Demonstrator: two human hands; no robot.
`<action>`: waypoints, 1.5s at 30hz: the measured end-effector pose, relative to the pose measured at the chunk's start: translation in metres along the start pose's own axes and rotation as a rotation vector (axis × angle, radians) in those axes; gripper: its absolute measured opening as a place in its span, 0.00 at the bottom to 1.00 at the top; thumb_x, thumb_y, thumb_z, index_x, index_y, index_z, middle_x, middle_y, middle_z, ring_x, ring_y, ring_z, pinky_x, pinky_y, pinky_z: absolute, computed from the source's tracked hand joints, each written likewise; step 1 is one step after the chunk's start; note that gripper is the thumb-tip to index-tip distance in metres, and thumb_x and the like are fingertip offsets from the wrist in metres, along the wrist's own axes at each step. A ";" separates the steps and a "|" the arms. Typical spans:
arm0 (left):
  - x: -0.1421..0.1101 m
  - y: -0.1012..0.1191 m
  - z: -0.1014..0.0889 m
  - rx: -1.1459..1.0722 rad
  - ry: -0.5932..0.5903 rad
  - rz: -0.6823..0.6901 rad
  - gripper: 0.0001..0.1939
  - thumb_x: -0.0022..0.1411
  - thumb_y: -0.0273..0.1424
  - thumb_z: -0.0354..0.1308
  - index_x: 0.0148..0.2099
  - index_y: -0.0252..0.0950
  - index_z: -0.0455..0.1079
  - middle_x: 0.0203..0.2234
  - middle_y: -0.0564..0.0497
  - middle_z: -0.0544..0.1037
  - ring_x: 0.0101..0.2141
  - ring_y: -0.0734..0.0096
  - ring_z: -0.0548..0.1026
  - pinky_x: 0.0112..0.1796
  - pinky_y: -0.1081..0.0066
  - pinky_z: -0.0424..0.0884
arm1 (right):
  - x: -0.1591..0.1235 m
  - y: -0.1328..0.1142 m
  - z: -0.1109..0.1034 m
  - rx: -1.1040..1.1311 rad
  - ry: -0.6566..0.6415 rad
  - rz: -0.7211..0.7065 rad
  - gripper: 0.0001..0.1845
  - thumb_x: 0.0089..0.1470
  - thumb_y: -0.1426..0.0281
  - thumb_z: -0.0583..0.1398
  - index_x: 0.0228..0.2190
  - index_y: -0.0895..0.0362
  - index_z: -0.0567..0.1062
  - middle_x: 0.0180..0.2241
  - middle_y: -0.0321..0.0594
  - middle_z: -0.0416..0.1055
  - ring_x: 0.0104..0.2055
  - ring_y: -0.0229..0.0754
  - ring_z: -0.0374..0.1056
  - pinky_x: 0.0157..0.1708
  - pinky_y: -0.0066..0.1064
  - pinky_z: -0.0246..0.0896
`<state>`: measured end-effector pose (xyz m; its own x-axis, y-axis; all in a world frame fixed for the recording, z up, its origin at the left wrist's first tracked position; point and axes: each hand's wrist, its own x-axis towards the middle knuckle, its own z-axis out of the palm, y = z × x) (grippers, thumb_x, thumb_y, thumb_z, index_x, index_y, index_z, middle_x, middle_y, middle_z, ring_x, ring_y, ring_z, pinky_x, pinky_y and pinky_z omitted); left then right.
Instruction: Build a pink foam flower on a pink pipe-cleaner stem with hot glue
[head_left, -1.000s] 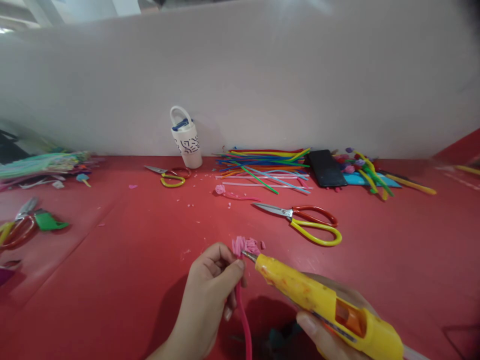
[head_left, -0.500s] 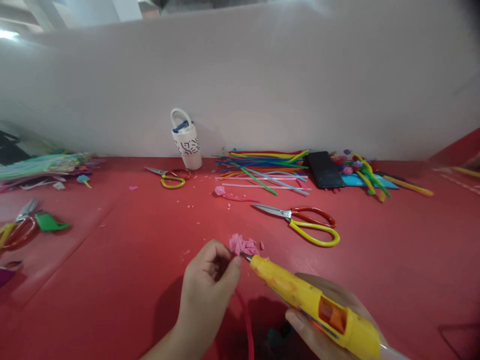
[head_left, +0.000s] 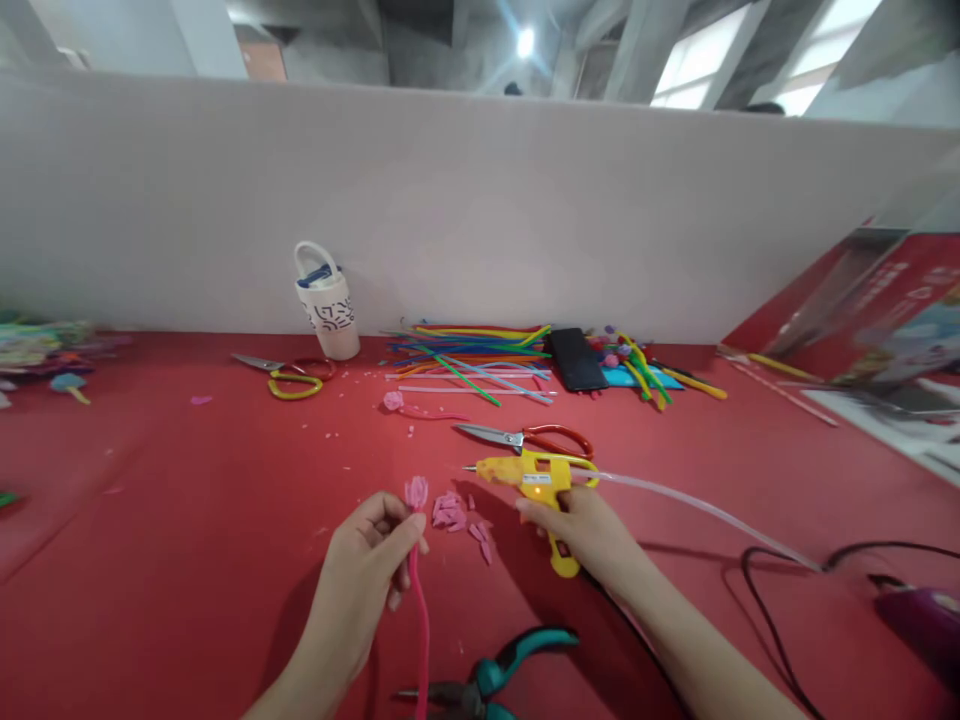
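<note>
My left hand (head_left: 358, 570) pinches a pink pipe-cleaner stem (head_left: 421, 615) just under its tuft of pink petals (head_left: 416, 490), holding it upright. In my right hand (head_left: 596, 540) is a yellow hot glue gun (head_left: 544, 478), gripped by its handle. Its metal nozzle points left, apart from the flower. A long clear glue stick (head_left: 690, 502) runs out of its back. Between both hands, cut pink pieces (head_left: 450, 512) lie loose on the red table (head_left: 225, 560). Scissors (head_left: 491, 434) with red and yellow handles lie behind the glue gun, partly covered by it.
Teal-handled pliers (head_left: 491, 680) lie at the front. Colourful pipe cleaners (head_left: 472, 350), a black phone (head_left: 576, 360) and a white tumbler (head_left: 330, 310) stand or lie along the grey partition (head_left: 480, 210). A second pair of scissors (head_left: 296, 385) is at left; a black cable (head_left: 765, 610) crosses the right.
My right hand has drawn the glue gun away from the flower to the right, turning it level. The flower has come off the pile of pink pieces. The view has tilted up and shifted right.
</note>
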<state>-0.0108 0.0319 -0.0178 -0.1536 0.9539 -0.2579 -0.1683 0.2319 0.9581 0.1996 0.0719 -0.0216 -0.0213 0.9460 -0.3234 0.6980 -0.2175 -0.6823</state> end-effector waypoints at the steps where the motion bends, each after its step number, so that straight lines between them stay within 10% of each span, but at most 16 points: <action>1: 0.001 -0.002 0.001 0.002 -0.005 -0.020 0.11 0.49 0.34 0.60 0.23 0.36 0.61 0.14 0.59 0.70 0.10 0.86 0.56 0.09 0.85 0.51 | 0.003 0.000 0.001 -0.076 0.020 0.025 0.15 0.57 0.63 0.55 0.32 0.63 0.73 0.28 0.38 0.71 0.27 0.38 0.69 0.28 0.31 0.65; 5: 0.001 -0.005 0.003 0.020 -0.004 -0.052 0.11 0.48 0.34 0.60 0.22 0.36 0.61 0.12 0.59 0.68 0.09 0.87 0.54 0.09 0.85 0.49 | 0.004 -0.004 0.001 -0.359 0.101 0.038 0.14 0.58 0.64 0.56 0.43 0.58 0.69 0.41 0.40 0.70 0.38 0.40 0.69 0.37 0.38 0.67; 11: 0.000 -0.010 0.006 0.087 -0.023 -0.052 0.12 0.49 0.35 0.59 0.21 0.36 0.61 0.10 0.59 0.66 0.09 0.86 0.53 0.09 0.85 0.48 | -0.015 -0.020 0.001 -0.608 0.258 -0.177 0.18 0.59 0.63 0.51 0.29 0.63 0.73 0.32 0.54 0.73 0.37 0.51 0.70 0.34 0.39 0.60; 15: -0.001 -0.013 0.006 0.125 -0.044 -0.055 0.12 0.49 0.35 0.59 0.22 0.36 0.61 0.10 0.59 0.66 0.08 0.86 0.53 0.10 0.84 0.48 | -0.030 -0.028 0.019 -0.624 0.147 -0.432 0.04 0.52 0.70 0.58 0.28 0.56 0.73 0.32 0.40 0.74 0.35 0.42 0.70 0.32 0.27 0.58; 20: -0.001 -0.012 0.004 0.172 -0.096 -0.043 0.12 0.52 0.35 0.58 0.21 0.35 0.63 0.09 0.60 0.65 0.10 0.84 0.54 0.12 0.82 0.49 | -0.032 -0.027 0.041 -0.610 0.124 -0.493 0.10 0.51 0.80 0.54 0.27 0.61 0.74 0.30 0.49 0.74 0.34 0.48 0.70 0.31 0.32 0.58; 28: -0.011 -0.006 0.014 -0.043 -0.175 -0.074 0.05 0.44 0.29 0.64 0.23 0.33 0.71 0.18 0.54 0.74 0.23 0.74 0.70 0.29 0.74 0.65 | -0.036 -0.026 0.036 -0.174 0.038 -0.505 0.08 0.43 0.81 0.56 0.25 0.59 0.72 0.26 0.39 0.72 0.28 0.39 0.66 0.29 0.27 0.58; 45: -0.023 -0.001 0.012 -0.375 -0.321 -0.249 0.03 0.54 0.25 0.59 0.30 0.33 0.74 0.24 0.50 0.78 0.27 0.73 0.74 0.32 0.76 0.69 | -0.039 -0.024 0.028 0.736 -0.380 -0.235 0.09 0.43 0.65 0.60 0.24 0.58 0.68 0.22 0.34 0.68 0.23 0.33 0.64 0.27 0.27 0.60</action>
<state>0.0044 0.0119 -0.0117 0.2298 0.9027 -0.3637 -0.5058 0.4301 0.7478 0.1638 0.0332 -0.0114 -0.4370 0.8701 -0.2279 0.0062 -0.2504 -0.9681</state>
